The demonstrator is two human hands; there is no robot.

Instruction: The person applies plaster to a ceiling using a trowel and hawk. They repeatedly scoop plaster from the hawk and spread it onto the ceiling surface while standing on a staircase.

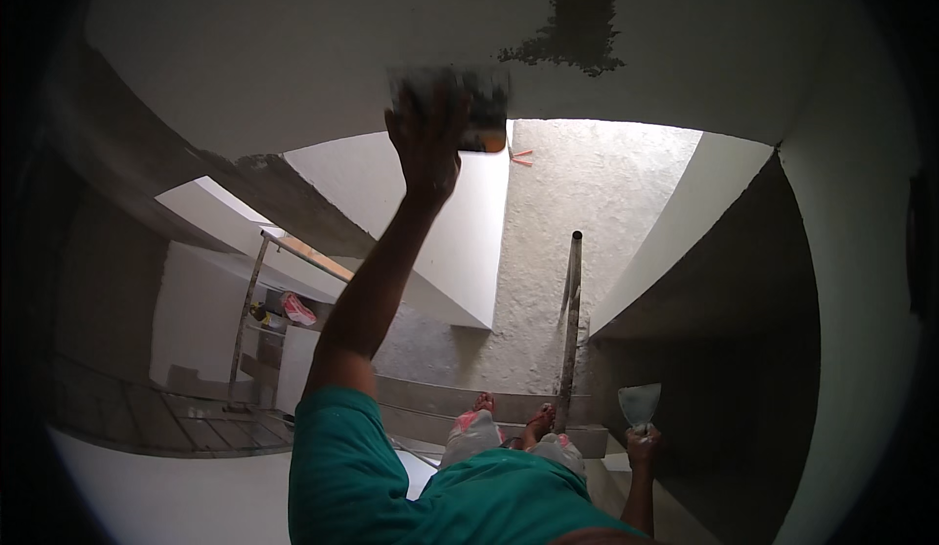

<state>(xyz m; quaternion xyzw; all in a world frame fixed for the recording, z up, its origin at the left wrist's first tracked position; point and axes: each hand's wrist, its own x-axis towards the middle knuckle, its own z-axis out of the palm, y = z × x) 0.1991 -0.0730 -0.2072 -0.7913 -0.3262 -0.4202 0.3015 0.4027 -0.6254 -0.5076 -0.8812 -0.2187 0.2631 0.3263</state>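
Observation:
My left hand (428,144) is raised overhead, its fingers wrapped around a wide plastering blade (484,114) with a dark back and an orange corner. That blade lies against the whitish plastered surface (293,66) above me, and its far edge is blurred by motion. A dark rough patch (584,17) of bare surface shows just to the right of the blade. Low at my right side, my right hand (642,443) grips a putty knife (640,406) by its handle, with the flared, smeared metal blade pointing up and touching nothing.
My bare feet rest on a plank (430,395) above the rough grey floor (548,183). An upright metal pole (571,320) rises in front of me. To the left stand a metal frame (245,320) and a red-and-white bag (297,308). White walls (460,242) flank the opening.

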